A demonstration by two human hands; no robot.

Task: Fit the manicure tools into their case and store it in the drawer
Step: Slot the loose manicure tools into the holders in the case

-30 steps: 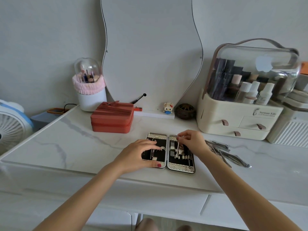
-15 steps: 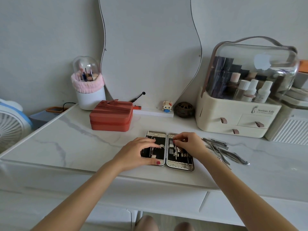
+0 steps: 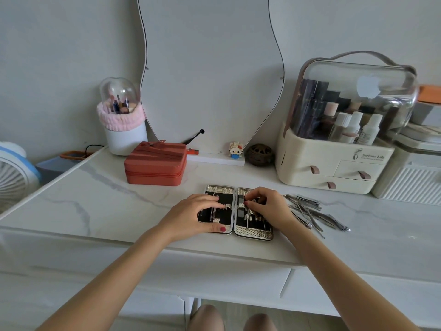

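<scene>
The manicure case (image 3: 253, 233) lies open flat near the front edge of the marble vanity top, with black lining and metal tools under straps in both halves. My left hand (image 3: 192, 217) rests on the left half, fingers laid across the straps and thumb at the near rim. My right hand (image 3: 270, 206) hovers over the right half, fingertips pinching a small metal manicure tool (image 3: 247, 203) near the hinge. A pile of loose metal tools (image 3: 315, 212) lies on the top just right of the case.
A red zip box (image 3: 155, 164) sits behind the case to the left. The cream cosmetics organizer (image 3: 334, 163) with small drawers stands at the back right, a brush holder (image 3: 123, 130) at the back left. White vanity drawer fronts (image 3: 238, 278) run below the table edge.
My right hand has shifted a little left toward the hinge, and the tool it held upright now sits low in the right half. My left hand stays on the left half.
</scene>
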